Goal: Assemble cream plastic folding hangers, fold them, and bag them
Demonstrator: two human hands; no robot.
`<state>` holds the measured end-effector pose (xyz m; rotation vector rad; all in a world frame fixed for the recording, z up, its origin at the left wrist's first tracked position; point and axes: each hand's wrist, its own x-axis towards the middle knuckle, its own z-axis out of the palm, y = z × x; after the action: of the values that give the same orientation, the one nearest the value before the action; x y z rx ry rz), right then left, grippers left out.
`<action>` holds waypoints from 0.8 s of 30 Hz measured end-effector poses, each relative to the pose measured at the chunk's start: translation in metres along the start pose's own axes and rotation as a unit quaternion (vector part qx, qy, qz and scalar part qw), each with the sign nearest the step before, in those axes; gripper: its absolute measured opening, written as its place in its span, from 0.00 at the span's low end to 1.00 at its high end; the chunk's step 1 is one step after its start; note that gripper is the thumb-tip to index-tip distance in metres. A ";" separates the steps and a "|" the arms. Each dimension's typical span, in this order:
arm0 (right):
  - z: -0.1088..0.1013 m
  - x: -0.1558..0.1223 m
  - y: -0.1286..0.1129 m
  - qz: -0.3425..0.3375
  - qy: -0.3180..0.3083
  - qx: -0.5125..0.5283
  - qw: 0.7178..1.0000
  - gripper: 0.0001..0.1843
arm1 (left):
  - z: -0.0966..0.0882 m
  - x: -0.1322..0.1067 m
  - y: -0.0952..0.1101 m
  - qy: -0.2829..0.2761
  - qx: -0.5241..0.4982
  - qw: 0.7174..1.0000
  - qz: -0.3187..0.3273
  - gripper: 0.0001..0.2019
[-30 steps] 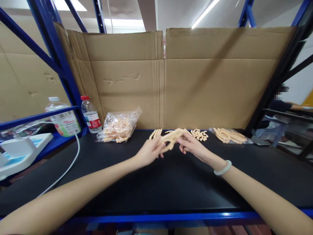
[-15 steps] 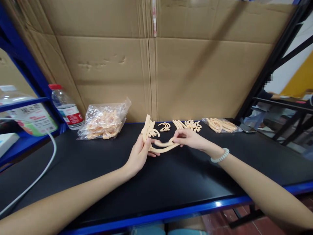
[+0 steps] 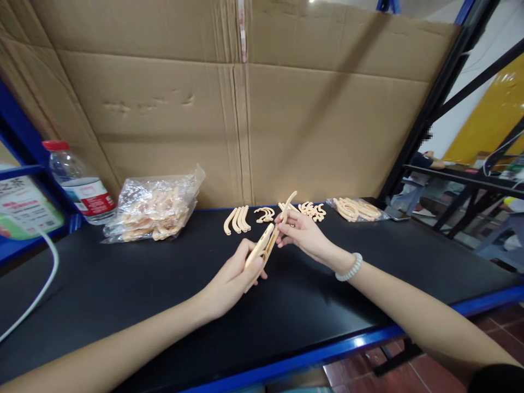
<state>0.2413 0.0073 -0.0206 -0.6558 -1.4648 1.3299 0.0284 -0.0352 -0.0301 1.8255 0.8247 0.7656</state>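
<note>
My left hand is closed around a beige curved frame piece, which looks like plastic or wood and points up and to the right. Between the thumb and fingers of my right hand is a slim, curved beige strip, its tip sticking up above them. Its lower end meets the far end of the frame piece; whether the two are joined I cannot tell. Behind my hands lie several curved strips in a row, a few small hooked pieces and a pile of small curly pieces.
A clear bag of beige parts stands at the back left beside a red-capped bottle. Another flat bag and a phone lie at the back right. A white cable hangs at left. Cardboard walls the black table's far side.
The held frame has been turned from lying sideways to pointing up and away. My right hand has shifted its grip to a strip standing upward. The view has swung slightly right.
</note>
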 end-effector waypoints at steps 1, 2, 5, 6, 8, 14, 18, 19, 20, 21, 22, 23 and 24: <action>0.002 -0.001 -0.001 -0.004 -0.003 0.003 1.000 0.17 | 0.001 -0.002 0.002 -0.019 0.007 1.000 -0.003 0.16; 0.004 -0.002 -0.002 -0.007 -0.005 0.010 1.000 0.16 | 0.002 -0.004 0.004 -0.035 0.015 0.999 -0.003 0.17; 0.004 -0.004 -0.004 -0.007 -0.007 0.051 0.999 0.14 | 0.001 -0.005 0.006 -0.058 0.008 0.998 -0.005 0.17; 0.004 -0.004 -0.004 -0.005 -0.005 0.064 0.998 0.14 | 0.001 -0.004 0.006 -0.055 -0.009 0.998 -0.004 0.17; 0.003 -0.004 -0.003 0.001 -0.004 0.072 0.997 0.14 | -0.001 -0.002 0.002 -0.035 -0.058 0.998 0.000 0.18; 0.008 -0.007 -0.001 0.032 -0.072 0.016 0.997 0.14 | 0.001 0.003 -0.002 0.024 -0.089 0.995 -0.049 0.18; 0.017 -0.013 0.000 0.065 -0.092 0.011 0.994 0.14 | 0.001 0.001 0.004 0.051 0.009 0.999 -0.013 0.11; 0.018 -0.014 0.001 0.071 -0.093 0.016 0.993 0.14 | 0.000 0.001 0.005 0.056 0.055 0.997 0.010 0.10; 0.020 -0.015 0.001 0.075 -0.092 0.019 0.993 0.14 | -0.002 0.001 0.006 0.060 0.105 0.992 0.033 0.09; 0.021 -0.015 0.002 0.074 -0.089 0.018 0.993 0.14 | -0.004 0.001 0.006 0.065 0.151 0.985 0.055 0.08; 0.022 -0.015 0.003 0.066 -0.081 0.011 0.994 0.14 | -0.006 0.002 0.006 0.071 0.190 0.977 0.071 0.09; 0.023 -0.015 0.004 0.052 -0.070 -0.001 0.996 0.14 | -0.007 0.002 0.006 0.075 0.220 0.969 0.083 0.09; 0.023 -0.015 0.004 0.033 -0.060 -0.019 0.997 0.14 | -0.008 0.002 0.005 0.075 0.242 0.963 0.090 0.10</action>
<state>0.2246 -0.0142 -0.0267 -0.6637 -1.5795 1.4155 0.0243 -0.0309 -0.0218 2.3228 1.0203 0.8799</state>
